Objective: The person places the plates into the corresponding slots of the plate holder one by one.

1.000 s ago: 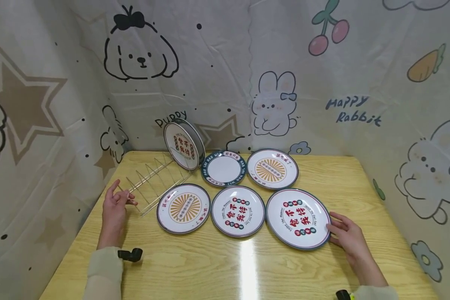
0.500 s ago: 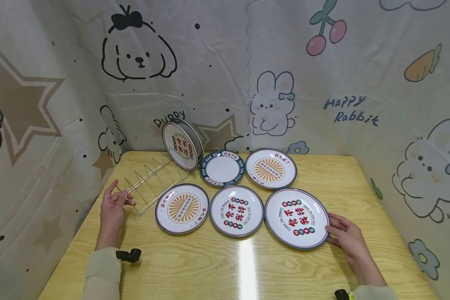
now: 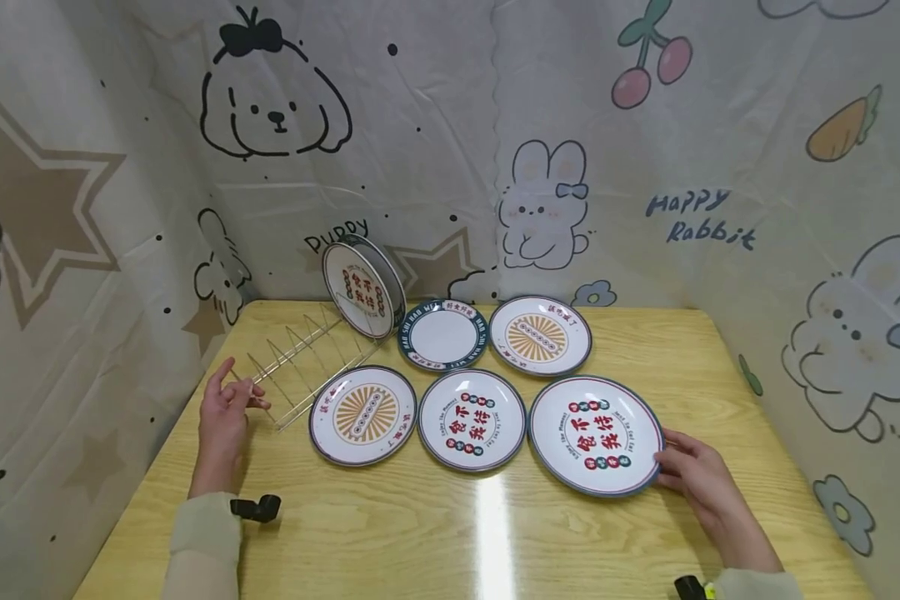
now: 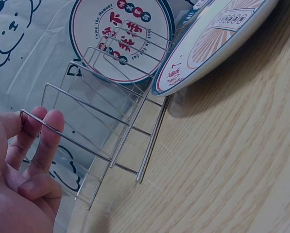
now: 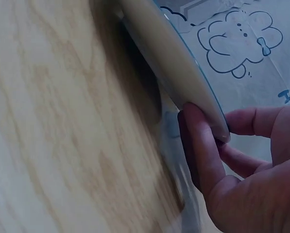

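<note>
At the left of the head view, my left hand (image 3: 225, 421) pinches the near end of a wire plate rack (image 4: 93, 99). In the left wrist view its fingertips (image 4: 52, 124) sit against the end wire. Round plates with printed fronts stand upright at the rack's far end, the front one (image 3: 363, 289) showing red lettering. My right hand (image 3: 701, 479) pinches the right rim of a large white plate (image 3: 562, 450) with a blue edge, thumb on top and fingers beneath. From the right wrist, the plate's underside (image 5: 169, 58) shows, its held edge raised off the table.
Beside the held plate lie a red-lettered plate (image 3: 437, 421) and a sunburst plate (image 3: 330, 442). Behind them are a dark-rimmed plate (image 3: 442, 337) and another sunburst plate (image 3: 506, 337). A patterned cloth (image 3: 435, 100) hangs around the wooden table (image 3: 390, 533).
My right hand and the held plate's right edge have shifted very slightly to the right in the last half second. The left hand stays on the rack, and the other plates keep their places.
</note>
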Demonstrator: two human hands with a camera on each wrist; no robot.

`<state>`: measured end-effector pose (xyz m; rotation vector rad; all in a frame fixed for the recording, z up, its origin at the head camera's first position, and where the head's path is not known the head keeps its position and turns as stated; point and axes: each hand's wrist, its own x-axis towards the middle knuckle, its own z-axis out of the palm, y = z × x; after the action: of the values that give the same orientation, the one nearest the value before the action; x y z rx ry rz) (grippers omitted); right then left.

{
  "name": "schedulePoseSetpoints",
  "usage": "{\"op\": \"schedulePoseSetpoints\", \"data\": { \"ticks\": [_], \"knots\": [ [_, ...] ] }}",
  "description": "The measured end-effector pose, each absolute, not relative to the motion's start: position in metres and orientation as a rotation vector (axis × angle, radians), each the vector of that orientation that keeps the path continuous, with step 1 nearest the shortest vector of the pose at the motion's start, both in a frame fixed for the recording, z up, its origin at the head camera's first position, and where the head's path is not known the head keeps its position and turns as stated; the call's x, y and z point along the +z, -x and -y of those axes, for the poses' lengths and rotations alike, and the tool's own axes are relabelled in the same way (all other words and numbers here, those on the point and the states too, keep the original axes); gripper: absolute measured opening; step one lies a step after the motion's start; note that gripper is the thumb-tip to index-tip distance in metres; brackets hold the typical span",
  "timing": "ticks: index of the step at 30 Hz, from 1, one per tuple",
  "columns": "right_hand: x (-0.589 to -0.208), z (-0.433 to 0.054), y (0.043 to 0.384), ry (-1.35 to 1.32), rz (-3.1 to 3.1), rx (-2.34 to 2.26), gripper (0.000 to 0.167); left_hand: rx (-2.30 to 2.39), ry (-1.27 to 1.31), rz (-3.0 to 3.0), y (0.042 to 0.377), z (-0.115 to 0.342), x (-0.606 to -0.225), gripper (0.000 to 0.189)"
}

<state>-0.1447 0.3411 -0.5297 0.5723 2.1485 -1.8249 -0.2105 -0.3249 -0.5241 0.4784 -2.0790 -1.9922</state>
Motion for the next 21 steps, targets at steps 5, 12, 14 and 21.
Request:
{"op": "schedulePoseSetpoints", "data": {
  "ticks": [5,12,14,21],
  "knots": [
    [-0.528,-0.346,0.142,-0.515,-2.029,-1.925,0.073,-1.974,-0.476,2.078,0.209,0.324,-0.524,0.059],
    [-0.529,-0.351,0.138,-0.395,-1.942,-2.015,0.067,-1.971,-0.494,2.089,0.207,0.324,-0.524,0.059],
    [-0.529,-0.351,0.138,-0.389,-1.915,-2.046,0.062,-1.977,-0.492,2.083,0.207,0.323,-0.523,0.059],
    [-0.53,-0.354,0.133,-0.321,-1.71,-2.241,0.034,-1.97,-0.498,2.093,0.21,0.324,-0.523,0.06]
  ]
}}
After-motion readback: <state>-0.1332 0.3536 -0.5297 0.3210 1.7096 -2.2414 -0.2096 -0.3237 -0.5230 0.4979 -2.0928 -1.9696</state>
